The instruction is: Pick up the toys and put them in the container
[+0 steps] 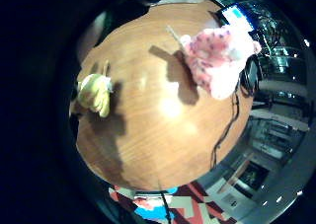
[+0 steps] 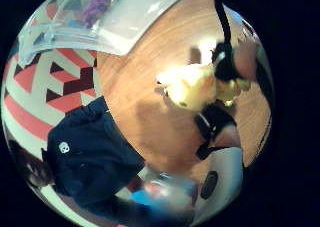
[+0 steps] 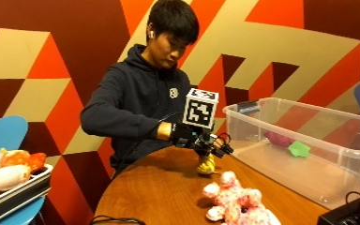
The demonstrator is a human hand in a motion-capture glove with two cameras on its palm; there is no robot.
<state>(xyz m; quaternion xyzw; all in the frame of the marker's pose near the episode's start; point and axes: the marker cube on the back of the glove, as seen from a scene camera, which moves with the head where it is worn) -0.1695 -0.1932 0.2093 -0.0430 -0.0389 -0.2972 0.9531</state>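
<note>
My gloved right hand [image 3: 195, 136] is over the round wooden table [image 3: 161, 192] and pinches a yellow plush toy [image 3: 206, 164] by its top. The toy hangs below the fingers, at or just above the tabletop. In the thumb side palm view the yellow toy [image 2: 192, 87] sits close to the palm between the fingers [image 2: 227, 134]. A pink spotted plush toy [image 3: 236, 202] lies on the table nearer the front, also seen as the pink toy [image 1: 217, 56]. The clear plastic container [image 3: 330, 173] stands at the table's right, holding a purple toy [image 3: 280, 139] and a green piece [image 3: 299, 149].
A tray of plush toys [image 3: 8, 176] rests on a blue chair [image 3: 2, 133] at the left. A black box with cables [image 3: 348, 215] sits at the table's front right. A thin cable [image 3: 111, 219] lies at the front edge.
</note>
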